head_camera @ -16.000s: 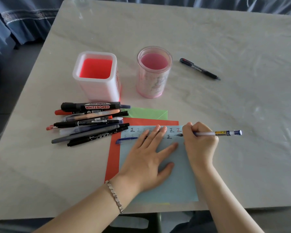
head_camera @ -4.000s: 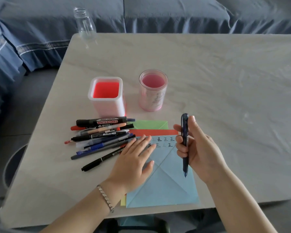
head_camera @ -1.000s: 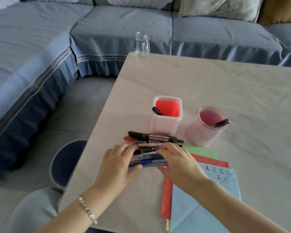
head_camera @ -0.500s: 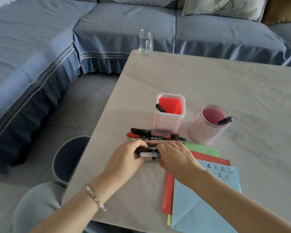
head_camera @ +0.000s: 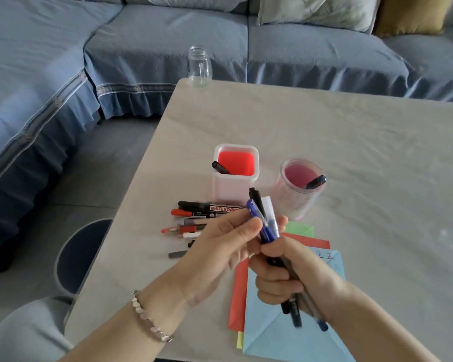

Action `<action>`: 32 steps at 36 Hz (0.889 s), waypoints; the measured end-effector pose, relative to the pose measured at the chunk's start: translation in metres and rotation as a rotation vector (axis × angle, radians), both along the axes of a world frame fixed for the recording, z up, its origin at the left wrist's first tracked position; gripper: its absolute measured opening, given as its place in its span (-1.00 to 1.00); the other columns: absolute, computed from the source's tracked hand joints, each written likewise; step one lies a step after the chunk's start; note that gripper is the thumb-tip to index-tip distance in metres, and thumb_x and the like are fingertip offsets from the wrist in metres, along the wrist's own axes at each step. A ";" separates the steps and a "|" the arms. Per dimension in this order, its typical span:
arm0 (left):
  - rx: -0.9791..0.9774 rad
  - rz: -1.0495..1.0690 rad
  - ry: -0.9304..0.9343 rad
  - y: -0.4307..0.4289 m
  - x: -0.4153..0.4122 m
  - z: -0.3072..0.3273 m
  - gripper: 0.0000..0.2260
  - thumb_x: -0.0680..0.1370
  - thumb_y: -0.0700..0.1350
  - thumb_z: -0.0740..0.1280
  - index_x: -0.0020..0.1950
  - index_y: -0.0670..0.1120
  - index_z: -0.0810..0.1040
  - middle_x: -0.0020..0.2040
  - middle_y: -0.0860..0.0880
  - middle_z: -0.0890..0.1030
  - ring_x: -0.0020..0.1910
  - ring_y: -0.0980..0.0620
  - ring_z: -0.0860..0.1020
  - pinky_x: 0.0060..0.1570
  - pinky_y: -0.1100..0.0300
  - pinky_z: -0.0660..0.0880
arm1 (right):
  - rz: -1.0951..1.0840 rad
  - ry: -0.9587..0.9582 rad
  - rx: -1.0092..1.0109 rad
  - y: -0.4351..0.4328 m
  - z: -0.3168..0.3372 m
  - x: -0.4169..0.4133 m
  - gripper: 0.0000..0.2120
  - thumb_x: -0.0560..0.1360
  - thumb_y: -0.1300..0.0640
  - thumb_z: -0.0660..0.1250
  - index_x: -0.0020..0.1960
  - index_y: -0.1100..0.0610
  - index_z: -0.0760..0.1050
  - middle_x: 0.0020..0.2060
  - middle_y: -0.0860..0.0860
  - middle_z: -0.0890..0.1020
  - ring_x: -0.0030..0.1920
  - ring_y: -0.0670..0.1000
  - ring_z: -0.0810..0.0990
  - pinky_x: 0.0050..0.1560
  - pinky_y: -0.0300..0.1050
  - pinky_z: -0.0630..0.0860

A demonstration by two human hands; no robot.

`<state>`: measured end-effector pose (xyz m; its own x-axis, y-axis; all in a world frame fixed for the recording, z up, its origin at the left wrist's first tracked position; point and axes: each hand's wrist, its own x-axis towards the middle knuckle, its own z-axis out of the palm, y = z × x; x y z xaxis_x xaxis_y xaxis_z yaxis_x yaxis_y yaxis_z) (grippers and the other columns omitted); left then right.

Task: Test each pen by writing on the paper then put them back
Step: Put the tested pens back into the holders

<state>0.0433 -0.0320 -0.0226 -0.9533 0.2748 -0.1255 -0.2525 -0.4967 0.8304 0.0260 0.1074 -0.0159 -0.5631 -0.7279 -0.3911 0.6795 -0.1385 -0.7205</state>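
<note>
Blue-black pen bundle point(head_camera: 268, 232), near-upright, right hand point(head_camera: 293, 279) gripping

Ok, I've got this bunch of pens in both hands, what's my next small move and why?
Probably lift the pen bundle forward and stand it in the square holder. Your left hand and right hand both grip it, and that holder just beyond holds only one pen.

Soft, even daylight, faint shadows, slight motion blur, wide-angle edge bending.
</note>
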 end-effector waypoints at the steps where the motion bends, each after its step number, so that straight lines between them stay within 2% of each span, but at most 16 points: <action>1: 0.006 0.002 -0.007 0.001 0.000 0.000 -0.77 0.49 -0.14 0.24 0.01 -0.10 0.67 0.06 -0.15 0.64 0.14 -0.03 0.57 0.05 0.24 0.49 | 0.004 -0.026 -0.030 0.002 0.000 0.000 -0.84 0.23 0.09 0.26 -0.36 0.10 0.28 -0.62 -0.07 0.25 -0.68 -0.17 0.15 -0.59 -0.34 0.16; 5: -0.118 0.101 -0.051 0.006 -0.002 -0.002 -0.84 0.44 -0.10 0.32 -0.09 -0.08 0.68 -0.06 -0.13 0.67 -0.03 -0.02 0.63 -0.04 0.23 0.52 | -0.022 -0.037 0.052 0.002 0.004 0.002 -0.81 0.33 0.15 0.21 -0.44 0.13 0.34 -0.63 -0.02 0.31 -0.68 -0.13 0.18 -0.60 -0.31 0.20; 7: -0.208 0.170 -0.066 0.009 -0.003 -0.005 -0.89 0.42 -0.08 0.44 -0.11 -0.08 0.68 -0.08 -0.13 0.68 -0.08 -0.03 0.63 -0.01 0.14 0.54 | -0.100 0.067 0.221 0.000 0.002 0.004 -0.77 0.49 0.20 0.09 -0.33 0.21 0.33 -0.60 0.06 0.41 -0.66 -0.05 0.25 -0.58 -0.28 0.24; 9: -0.269 0.241 -0.095 0.011 -0.004 -0.008 -0.83 0.37 -0.06 0.42 -0.10 -0.10 0.66 -0.12 -0.12 0.67 -0.12 -0.03 0.61 0.02 0.09 0.54 | -0.190 0.223 0.370 -0.003 -0.001 0.005 -0.76 0.58 0.20 -0.01 -0.19 0.25 0.34 -0.51 0.12 0.53 -0.61 0.00 0.37 -0.54 -0.24 0.33; 12: -0.268 0.279 -0.109 0.017 -0.004 -0.005 -0.93 0.46 -0.20 0.35 -0.13 -0.14 0.63 -0.24 -0.13 0.62 -0.35 0.00 0.54 -0.29 0.22 0.50 | -0.320 0.335 0.482 -0.006 -0.010 0.002 -0.75 0.62 0.14 0.02 -0.10 0.21 0.39 -0.39 0.16 0.59 -0.49 0.03 0.52 -0.45 -0.18 0.47; 14: -0.318 0.340 -0.081 0.020 -0.004 -0.004 -0.87 0.50 -0.26 0.32 -0.15 -0.10 0.63 -0.22 -0.12 0.65 -0.31 -0.02 0.58 -0.30 0.29 0.51 | -0.396 0.419 0.647 -0.003 -0.016 -0.003 -0.76 0.60 0.13 0.07 -0.15 0.22 0.40 -0.35 0.16 0.56 -0.37 0.04 0.53 -0.29 -0.19 0.49; 15: -0.362 0.388 -0.042 0.019 -0.004 -0.004 -0.85 0.51 -0.26 0.32 -0.14 -0.06 0.63 -0.19 -0.06 0.68 -0.21 0.00 0.62 -0.19 0.33 0.53 | -0.423 0.487 0.737 0.000 -0.017 -0.005 -0.76 0.58 0.12 0.11 -0.18 0.23 0.38 -0.35 0.13 0.50 -0.34 0.03 0.47 -0.30 -0.25 0.41; 17: -0.445 0.461 0.071 0.017 -0.006 -0.002 -0.88 0.51 -0.20 0.32 -0.12 -0.01 0.63 -0.16 -0.01 0.68 -0.07 -0.01 0.64 -0.02 0.23 0.54 | -0.488 0.658 0.843 0.009 -0.014 -0.008 -0.72 0.56 0.10 0.15 -0.21 0.28 0.38 -0.34 0.08 0.45 -0.34 -0.01 0.37 -0.41 -0.34 0.28; 19: -0.503 0.498 0.173 0.013 -0.009 0.007 -0.89 0.50 -0.14 0.31 -0.08 -0.12 0.61 -0.14 -0.13 0.66 -0.12 -0.03 0.64 -0.15 0.23 0.56 | -0.524 0.831 0.907 0.018 -0.003 -0.013 -0.70 0.55 0.05 0.15 -0.19 0.26 0.45 -0.30 0.10 0.53 -0.37 -0.04 0.41 -0.39 -0.37 0.32; 21: -0.484 0.550 0.208 0.009 -0.014 0.018 -0.86 0.53 -0.21 0.29 0.00 -0.26 0.54 -0.13 -0.21 0.62 -0.26 0.14 0.63 -0.34 0.41 0.50 | -0.542 0.932 0.916 0.025 0.012 -0.017 -0.69 0.55 0.02 0.16 -0.19 0.23 0.48 -0.42 0.05 0.57 -0.49 -0.08 0.40 -0.49 -0.35 0.28; 23: -0.522 0.646 0.286 0.005 -0.023 0.029 -0.88 0.55 -0.23 0.28 0.06 -0.22 0.52 -0.09 -0.15 0.61 -0.25 0.20 0.62 -0.36 0.45 0.49 | -0.598 1.028 0.903 0.032 0.025 -0.026 -0.68 0.55 0.03 0.20 -0.31 0.12 0.51 -0.56 -0.07 0.53 -0.53 -0.12 0.41 -0.52 -0.34 0.26; 24: -0.573 0.707 0.365 0.002 -0.029 0.033 -0.87 0.56 -0.21 0.29 0.09 -0.12 0.52 -0.04 -0.11 0.62 -0.16 0.18 0.63 -0.27 0.41 0.52 | -0.649 1.082 0.881 0.035 0.030 -0.031 -0.67 0.53 0.01 0.24 -0.38 0.06 0.51 -0.54 -0.10 0.53 -0.49 -0.12 0.45 -0.49 -0.34 0.29; 26: -0.639 0.803 0.508 -0.003 -0.041 0.038 -0.81 0.55 -0.18 0.29 0.13 0.04 0.48 0.05 -0.11 0.61 0.00 0.10 0.61 -0.05 0.32 0.52 | -0.743 1.150 0.785 0.038 0.041 -0.040 -0.82 0.42 -0.08 0.25 -0.33 -0.14 0.55 -0.37 -0.09 0.58 -0.35 -0.12 0.55 -0.32 -0.34 0.42; 27: -0.668 0.827 0.575 -0.004 -0.048 0.039 -0.79 0.55 -0.21 0.28 0.13 0.04 0.46 0.06 -0.14 0.59 0.03 0.07 0.59 0.00 0.32 0.50 | -0.779 1.184 0.764 0.039 0.046 -0.044 -0.87 0.40 -0.06 0.27 -0.30 -0.19 0.55 -0.24 -0.09 0.59 -0.25 -0.12 0.59 -0.21 -0.29 0.48; 29: -0.740 0.832 0.664 -0.006 -0.060 0.037 -0.80 0.55 -0.29 0.27 0.11 -0.04 0.45 0.03 -0.15 0.57 0.01 0.09 0.58 0.00 0.36 0.47 | -0.836 1.235 0.766 0.041 0.050 -0.052 -0.82 0.43 0.10 0.34 -0.25 -0.18 0.53 -0.14 -0.11 0.58 -0.12 -0.02 0.61 -0.09 -0.21 0.52; 32: -0.917 0.774 0.651 -0.010 -0.075 0.023 -0.85 0.56 -0.29 0.26 0.07 -0.10 0.47 -0.01 -0.07 0.57 -0.02 0.09 0.57 0.01 0.25 0.51 | -0.850 1.150 0.801 0.044 0.047 -0.066 -0.76 0.44 0.23 0.34 -0.22 -0.12 0.52 -0.17 -0.01 0.64 -0.16 -0.02 0.64 -0.16 -0.30 0.51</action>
